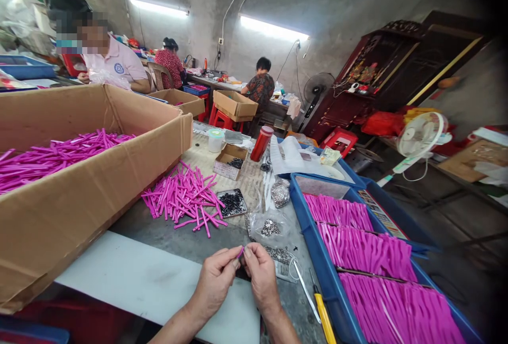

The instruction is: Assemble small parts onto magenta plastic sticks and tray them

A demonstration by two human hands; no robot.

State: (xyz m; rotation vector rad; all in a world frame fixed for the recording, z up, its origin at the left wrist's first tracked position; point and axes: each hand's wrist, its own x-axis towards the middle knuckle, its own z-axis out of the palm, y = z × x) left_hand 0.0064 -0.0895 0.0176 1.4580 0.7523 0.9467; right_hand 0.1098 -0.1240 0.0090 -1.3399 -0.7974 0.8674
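My left hand and my right hand meet near the table's front edge, fingertips pinched together on one small pink plastic piece. Only its tip shows between the fingers. A loose pile of pink plastic sticks lies on the table beyond my hands. A small tray of dark screws sits beside that pile. To my right, a blue tray holds rows of sorted pink pieces.
A big cardboard box of pink sticks fills the left. Bags of metal parts, a yellow-handled tool, a red bottle and a small carton stand on the table. Three other people work at the back. A fan stands right.
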